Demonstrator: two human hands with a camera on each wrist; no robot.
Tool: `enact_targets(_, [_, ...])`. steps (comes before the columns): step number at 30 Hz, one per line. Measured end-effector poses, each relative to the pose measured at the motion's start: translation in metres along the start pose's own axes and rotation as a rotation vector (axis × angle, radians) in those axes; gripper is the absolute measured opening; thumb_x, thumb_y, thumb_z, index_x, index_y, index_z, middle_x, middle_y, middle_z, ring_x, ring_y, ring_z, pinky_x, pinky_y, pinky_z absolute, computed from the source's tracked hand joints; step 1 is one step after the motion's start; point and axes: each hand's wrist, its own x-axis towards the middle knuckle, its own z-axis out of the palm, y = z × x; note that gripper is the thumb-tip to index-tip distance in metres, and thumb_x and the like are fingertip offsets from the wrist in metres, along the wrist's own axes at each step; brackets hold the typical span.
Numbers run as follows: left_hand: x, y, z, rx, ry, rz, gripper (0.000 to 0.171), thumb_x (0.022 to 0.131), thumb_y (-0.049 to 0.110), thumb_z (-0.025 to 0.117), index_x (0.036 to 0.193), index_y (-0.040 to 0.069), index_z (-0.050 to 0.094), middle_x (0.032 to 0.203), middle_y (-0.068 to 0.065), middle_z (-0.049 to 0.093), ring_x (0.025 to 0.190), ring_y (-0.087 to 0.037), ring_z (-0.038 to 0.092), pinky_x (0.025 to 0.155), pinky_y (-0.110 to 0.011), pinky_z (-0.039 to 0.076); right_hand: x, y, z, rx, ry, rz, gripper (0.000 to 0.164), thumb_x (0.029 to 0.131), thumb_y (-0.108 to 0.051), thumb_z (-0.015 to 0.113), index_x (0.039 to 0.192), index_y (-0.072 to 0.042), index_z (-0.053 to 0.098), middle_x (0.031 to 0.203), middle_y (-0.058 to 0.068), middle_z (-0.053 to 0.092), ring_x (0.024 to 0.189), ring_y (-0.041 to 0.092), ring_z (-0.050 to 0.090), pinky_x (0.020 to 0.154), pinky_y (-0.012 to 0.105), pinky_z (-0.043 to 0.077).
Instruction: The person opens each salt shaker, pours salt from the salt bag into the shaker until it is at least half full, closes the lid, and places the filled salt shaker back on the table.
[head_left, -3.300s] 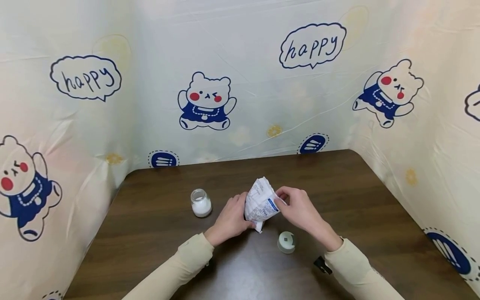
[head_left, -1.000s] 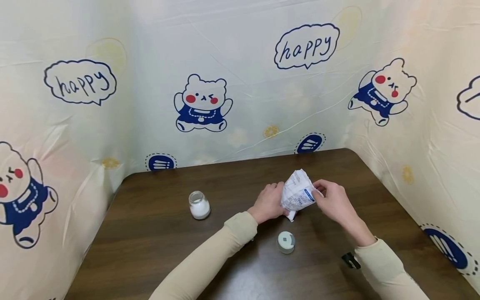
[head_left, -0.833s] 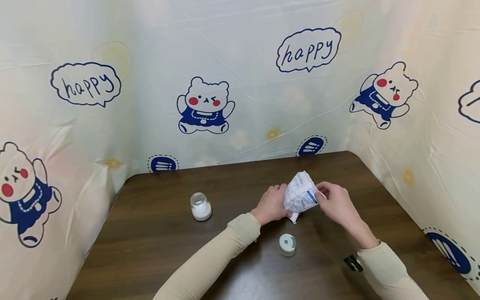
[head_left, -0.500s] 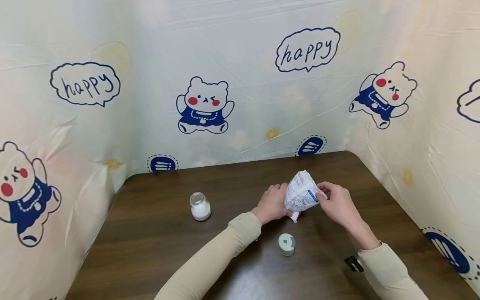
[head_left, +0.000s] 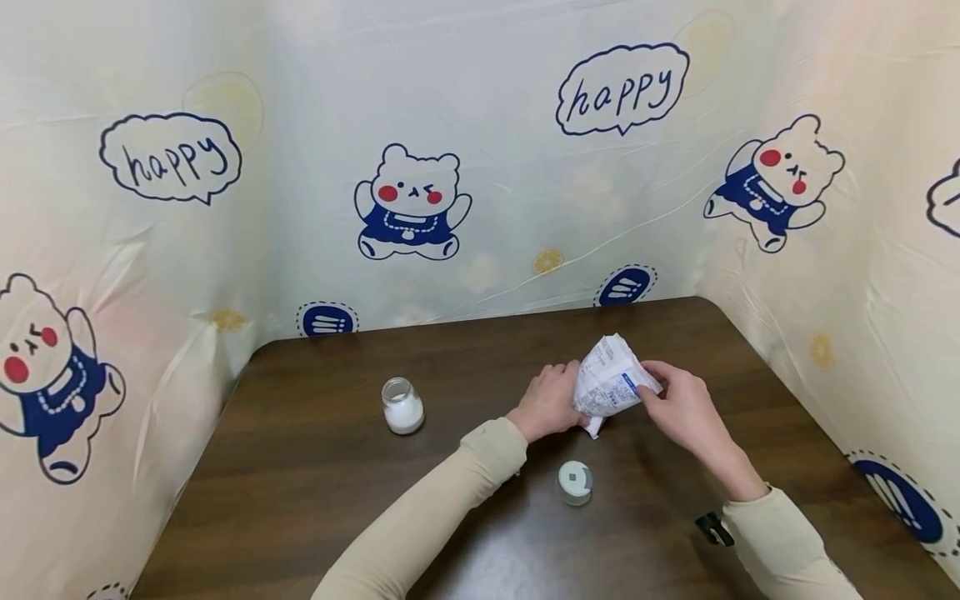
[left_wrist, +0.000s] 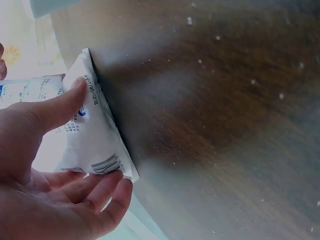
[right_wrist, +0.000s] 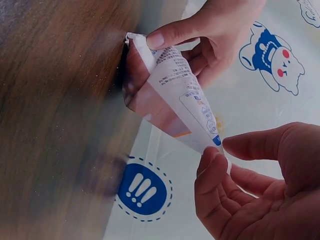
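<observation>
A white printed plastic packet (head_left: 606,379) stands on the table between my two hands, its lower edge against the wood. My left hand (head_left: 551,402) grips its left side near the bottom; in the left wrist view the thumb lies across the printed face and the fingers curl beneath. With thumb and fingertips, my right hand (head_left: 684,410) pinches the packet's upper right corner, clearly seen in the right wrist view. An uncapped glass jar (head_left: 403,407) partly filled with white powder stands to the left. A pale round lid (head_left: 575,482) lies in front of the packet.
The dark brown wooden table (head_left: 315,467) has rounded far corners. A printed curtain (head_left: 510,183) with bears encloses its back and sides. White specks are scattered over the wood in the wrist views. A black clip-like piece (head_left: 714,529) sits at the right cuff.
Both hands have carried the packet to the right, away from the jar, mostly between the first two frames. Over the last second it has barely shifted. The jar and lid stay put.
</observation>
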Motion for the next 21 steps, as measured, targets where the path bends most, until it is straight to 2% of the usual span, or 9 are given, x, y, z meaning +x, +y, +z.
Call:
enact_targets(5, [-0.004,0.003,-0.006,-0.01,-0.03,-0.006,0.091,0.081,0.036,0.094,0.151,0.003,0.046,0.139,-0.016,0.061,0.12,-0.03,0.058,0.1,-0.041,0.051,0.0,0.001,0.0,-0.021,0.012,-0.007,0.039,0.096,-0.005,0.071,0.132,0.008,0.064,0.111,0.024,0.072,0.082,0.028,0.063,0.072,0.041,0.052])
enact_targets(9, [-0.01,0.002,-0.011,-0.015,-0.066,-0.034,0.101,0.085,0.036,0.091,0.16,-0.001,0.034,0.154,-0.02,0.05,0.135,-0.036,0.051,0.109,-0.047,0.046,0.0,0.002,0.001,-0.038,0.004,0.001,0.044,0.095,-0.006,0.071,0.135,0.008,0.062,0.111,0.024,0.071,0.08,0.028,0.062,0.069,0.039,0.051])
enact_targets(13, [-0.021,-0.005,-0.023,-0.038,-0.066,-0.051,0.097,0.089,0.037,0.087,0.161,-0.001,0.035,0.157,-0.02,0.047,0.141,-0.038,0.047,0.113,-0.048,0.042,0.0,0.004,0.001,-0.047,-0.002,0.008,0.045,0.095,-0.007,0.071,0.136,0.007,0.06,0.109,0.023,0.071,0.078,0.027,0.061,0.068,0.038,0.051])
enact_targets(17, [-0.041,-0.014,-0.043,-0.091,-0.029,-0.027,0.085,0.093,0.035,0.083,0.158,-0.001,0.042,0.155,-0.02,0.05,0.141,-0.037,0.048,0.115,-0.045,0.04,-0.001,0.006,-0.001,-0.044,-0.015,0.026,0.047,0.095,-0.008,0.071,0.138,0.007,0.059,0.114,0.025,0.07,0.08,0.028,0.062,0.069,0.039,0.053])
enact_targets(21, [-0.075,-0.019,-0.065,-0.157,0.01,0.011,0.075,0.097,0.033,0.08,0.155,0.001,0.047,0.152,-0.019,0.053,0.14,-0.034,0.05,0.115,-0.044,0.04,-0.005,0.009,-0.003,-0.043,-0.027,0.049,0.049,0.096,-0.009,0.072,0.14,0.006,0.057,0.117,0.026,0.069,0.083,0.028,0.064,0.069,0.039,0.054])
